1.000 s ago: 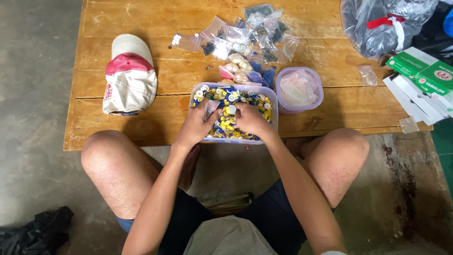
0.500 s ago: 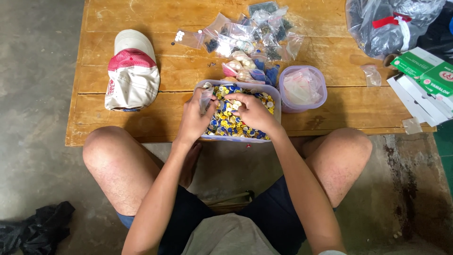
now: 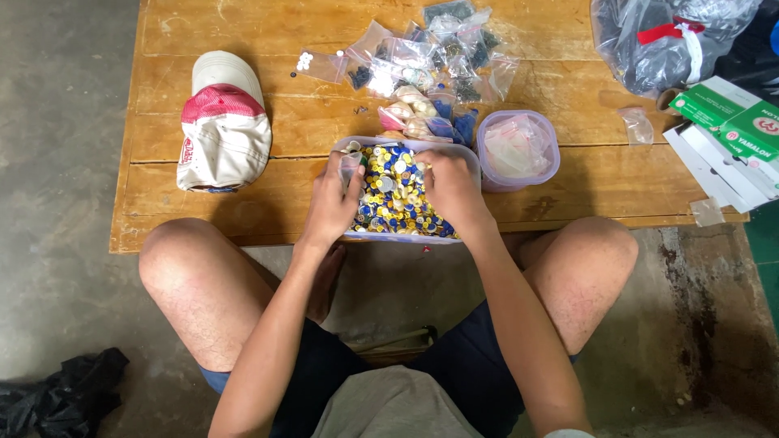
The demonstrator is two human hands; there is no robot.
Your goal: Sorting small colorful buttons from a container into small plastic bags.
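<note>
Buttons (image 3: 395, 195) fill a clear tub (image 3: 466, 154) under both hands. Left hand (image 3: 331, 203) lies loosely curled on its edge; right hand (image 3: 450, 191) digs in, fingers bent, grip unclear. Cap (image 3: 223, 122) lies left.

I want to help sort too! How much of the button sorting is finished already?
Done: several small clear bags on the wooden table already hold buttons. In hand: the left hand and right hand dig in the tray of buttons. Left: that tray looks quite full, so plenty remains.
</note>
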